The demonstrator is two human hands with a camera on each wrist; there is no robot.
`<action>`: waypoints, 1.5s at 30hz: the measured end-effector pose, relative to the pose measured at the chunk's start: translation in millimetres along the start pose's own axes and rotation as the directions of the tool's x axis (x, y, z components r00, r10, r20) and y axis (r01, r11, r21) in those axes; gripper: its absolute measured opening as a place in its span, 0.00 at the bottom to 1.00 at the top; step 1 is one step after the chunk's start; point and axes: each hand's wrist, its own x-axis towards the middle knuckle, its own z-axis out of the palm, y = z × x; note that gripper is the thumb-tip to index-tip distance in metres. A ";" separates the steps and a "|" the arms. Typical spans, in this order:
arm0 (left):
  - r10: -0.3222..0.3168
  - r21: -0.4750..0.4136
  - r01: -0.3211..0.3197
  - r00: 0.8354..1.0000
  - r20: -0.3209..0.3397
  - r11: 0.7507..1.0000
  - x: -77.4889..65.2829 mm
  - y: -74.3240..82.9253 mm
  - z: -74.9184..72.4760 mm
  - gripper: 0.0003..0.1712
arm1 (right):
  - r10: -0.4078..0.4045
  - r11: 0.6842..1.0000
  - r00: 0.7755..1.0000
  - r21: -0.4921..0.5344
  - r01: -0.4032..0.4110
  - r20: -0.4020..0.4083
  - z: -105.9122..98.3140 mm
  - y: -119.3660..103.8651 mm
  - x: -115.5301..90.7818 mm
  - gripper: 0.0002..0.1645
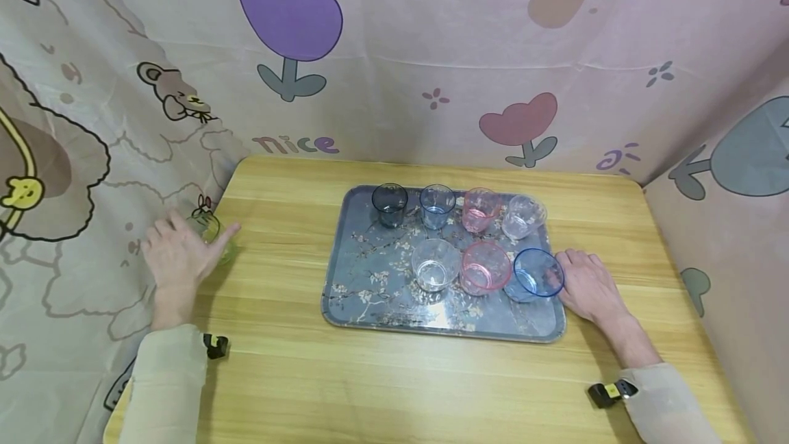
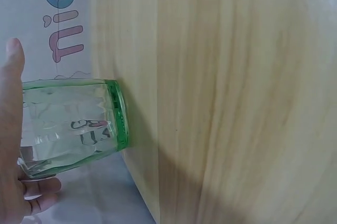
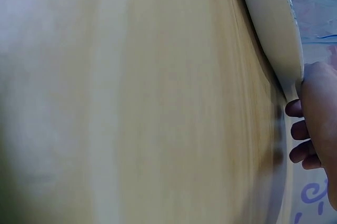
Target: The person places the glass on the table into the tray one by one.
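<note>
A green glass (image 2: 73, 129) stands upright at the table's left edge. My left hand (image 1: 179, 249) is beside its rim in the head view, thumb held out straight and fingers spread, not closed around it. In the left wrist view, fingertips (image 2: 42, 195) show past the rim. My right hand (image 1: 588, 283) rests at the right edge of the patterned tray (image 1: 370, 314), close to a blue glass (image 1: 524, 286). Its fingers (image 3: 301, 150) hang loosely curled outside the tray in the right wrist view. The thumb is largely hidden, so contact with the blue glass is unclear.
On the tray, a dark glass (image 1: 390, 205), a blue-grey glass (image 1: 437, 207), a pink glass (image 1: 481, 211) and a clear glass (image 1: 524, 216) form the back row. Another clear glass (image 1: 435, 266) and pink glass (image 1: 485, 269) stand in front. Printed cloth (image 1: 394, 88) surrounds the wooden table (image 1: 370, 389).
</note>
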 end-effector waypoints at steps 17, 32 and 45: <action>0.020 0.010 -0.020 1.000 -0.017 1.000 -3.6 -1.9 4.3 0.68 | -0.002 1.000 1.000 0.003 0.002 0.001 -1.1 -0.7 -0.2 0.17; 0.028 -0.020 -0.027 0.998 0.051 0.999 0.4 -3.0 3.7 0.58 | -0.012 1.000 1.000 0.000 0.012 -0.020 -0.2 0.3 0.3 0.17; 0.116 -0.031 -0.118 0.992 -0.043 0.993 -1.8 8.5 4.1 0.55 | -0.014 1.000 1.000 0.000 0.014 -0.016 -0.4 -0.3 0.3 0.17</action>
